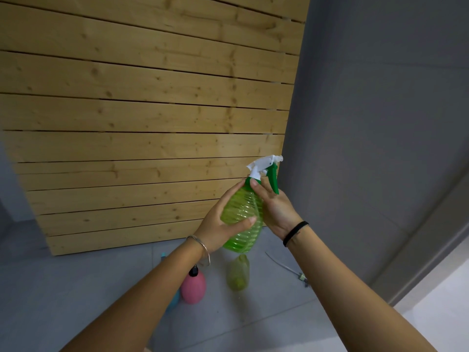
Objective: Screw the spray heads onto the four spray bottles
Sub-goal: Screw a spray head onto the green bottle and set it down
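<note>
I hold a clear green ribbed spray bottle [241, 214] up in front of me, tilted to the right. My left hand [218, 224] wraps around its body. A white spray head with a green trigger [266, 171] sits on its neck, and the fingers of my right hand [274, 207] pinch the collar just under it. On the floor below stand a pink bottle [193, 288] with a black top, a pale green bottle [238, 273] with no head, and a blue bottle [173, 301] mostly hidden behind my left forearm.
A loose spray part with a long thin tube [286, 268] lies on the grey tiled floor [76, 288] to the right of the bottles. A wooden plank panel [142, 110] stands behind, and a grey wall [380, 123] rises on the right.
</note>
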A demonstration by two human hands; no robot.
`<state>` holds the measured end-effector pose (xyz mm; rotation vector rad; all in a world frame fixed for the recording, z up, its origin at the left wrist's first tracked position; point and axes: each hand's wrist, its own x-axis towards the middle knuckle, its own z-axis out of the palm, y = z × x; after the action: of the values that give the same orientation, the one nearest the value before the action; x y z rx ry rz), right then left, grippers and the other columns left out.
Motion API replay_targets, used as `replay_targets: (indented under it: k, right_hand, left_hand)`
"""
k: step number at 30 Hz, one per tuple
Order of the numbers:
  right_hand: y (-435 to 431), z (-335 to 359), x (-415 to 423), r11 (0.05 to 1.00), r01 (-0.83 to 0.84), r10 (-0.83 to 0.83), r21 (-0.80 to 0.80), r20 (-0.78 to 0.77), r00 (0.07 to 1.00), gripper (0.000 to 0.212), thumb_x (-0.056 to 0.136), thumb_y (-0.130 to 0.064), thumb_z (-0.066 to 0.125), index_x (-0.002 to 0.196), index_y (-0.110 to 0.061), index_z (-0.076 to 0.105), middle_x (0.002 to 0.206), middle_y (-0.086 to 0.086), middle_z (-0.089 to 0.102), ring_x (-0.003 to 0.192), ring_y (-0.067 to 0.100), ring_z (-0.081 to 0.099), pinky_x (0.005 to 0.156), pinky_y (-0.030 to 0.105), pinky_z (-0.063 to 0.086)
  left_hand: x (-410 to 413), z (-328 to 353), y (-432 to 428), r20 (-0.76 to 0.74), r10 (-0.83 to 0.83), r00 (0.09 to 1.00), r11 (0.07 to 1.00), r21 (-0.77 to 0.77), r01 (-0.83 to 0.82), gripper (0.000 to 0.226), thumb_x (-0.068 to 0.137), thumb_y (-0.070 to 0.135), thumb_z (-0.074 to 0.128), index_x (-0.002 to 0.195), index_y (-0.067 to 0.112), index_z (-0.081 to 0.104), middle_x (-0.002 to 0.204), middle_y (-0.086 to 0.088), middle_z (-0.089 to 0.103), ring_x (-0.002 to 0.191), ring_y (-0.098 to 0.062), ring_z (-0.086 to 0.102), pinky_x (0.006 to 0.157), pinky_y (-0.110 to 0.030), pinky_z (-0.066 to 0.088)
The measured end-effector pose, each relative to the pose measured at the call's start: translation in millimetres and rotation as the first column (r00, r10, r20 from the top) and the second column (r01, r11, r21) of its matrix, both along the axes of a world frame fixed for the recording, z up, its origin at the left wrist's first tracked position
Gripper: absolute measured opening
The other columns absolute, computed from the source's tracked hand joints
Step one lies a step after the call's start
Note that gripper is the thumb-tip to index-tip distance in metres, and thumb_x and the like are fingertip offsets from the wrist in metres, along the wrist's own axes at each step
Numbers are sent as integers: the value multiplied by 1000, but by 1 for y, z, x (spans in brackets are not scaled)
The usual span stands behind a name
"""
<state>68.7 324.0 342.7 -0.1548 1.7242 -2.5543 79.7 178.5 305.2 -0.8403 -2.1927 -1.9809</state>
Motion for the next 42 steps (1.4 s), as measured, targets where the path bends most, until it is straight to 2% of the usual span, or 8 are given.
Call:
replay_targets:
  k: [7, 12, 14, 19, 24, 27, 36, 42]
  right_hand:
    - [-4, -2, -1, 998, 70, -70, -6, 12, 997, 38, 85, -17, 67, 121, -5, 59, 112, 8, 65, 111, 25, 61, 99, 44, 49]
    - [4, -1, -2, 996, 11, -9, -90, 21, 1000, 39, 83, -24, 66, 119, -9, 62, 109, 2, 70, 103, 17, 64, 81, 32, 56]
    - [4, -3, -1, 997, 16, -14, -74, 21, 1000, 38, 85, -23, 64, 120, -8, 62, 106, 2, 69, 100, 18, 62, 80, 32, 54]
    - [1, -4, -3, 992, 87, -87, -91, 4, 996, 25, 90, -19, 60, 113, -8, 63, 95, 0, 68, 91, 16, 63, 77, 31, 54]
    - [8, 3, -3, 984, -134, 129, -118, -52, 990, 23, 89, -25, 57, 108, -14, 63, 101, 1, 66, 98, 16, 61, 94, 37, 48]
    - [7, 2, 0, 964, -238, 234, -118, -46, 971, 20, 89, -27, 53, 103, -18, 64, 100, 0, 65, 92, 14, 64, 90, 35, 51]
    - [2, 2, -5, 985, -129, 126, -114, -32, 992, 25, 90, -21, 55, 113, -16, 64, 105, 2, 67, 95, 16, 63, 90, 35, 51]
    - [-13, -4, -14, 991, 98, -104, 88, 66, 992, 29, 90, -29, 60, 113, -12, 67, 111, 4, 70, 102, 15, 64, 85, 25, 52]
  left_hand:
    - [-1, -1, 2, -3, 14, 1000, 1000, 15, -14, 83, 75, 11, 76, 137, 35, 27, 131, 33, 40, 120, 20, 42, 90, 1, 36]
    - [-7, -4, -1, 354, -68, 933, 995, 97, 36, 50, 76, 25, 75, 121, 21, 53, 109, 1, 67, 97, -11, 65, 77, -18, 53]
    - [-7, -4, 1, 362, -81, 929, 993, 108, 44, 30, 76, 17, 75, 103, 20, 63, 95, 3, 71, 84, -8, 68, 68, -16, 54]
    - [-5, -1, 8, 307, 85, 948, 991, 74, -113, 45, 69, 16, 82, 107, 17, 59, 92, 5, 71, 73, 2, 68, 64, -11, 52]
    - [-5, 7, -7, 465, -244, 851, 967, 183, 177, 63, 53, 55, 82, 104, 21, 66, 99, -1, 73, 87, -10, 70, 74, -23, 57]
    - [-7, 3, -8, 527, -374, 763, 927, 239, 290, 73, 44, 58, 85, 102, 17, 67, 97, -2, 73, 89, -16, 70, 80, -28, 58]
    - [-15, -5, -5, 391, -87, 916, 993, 103, 51, 44, 56, 46, 80, 93, 26, 67, 88, 7, 75, 81, -4, 70, 67, -16, 53]
    - [-28, -31, -3, 298, 234, 925, 968, 17, -250, 65, 60, 26, 87, 111, 27, 47, 100, 14, 64, 83, 10, 63, 68, -3, 48]
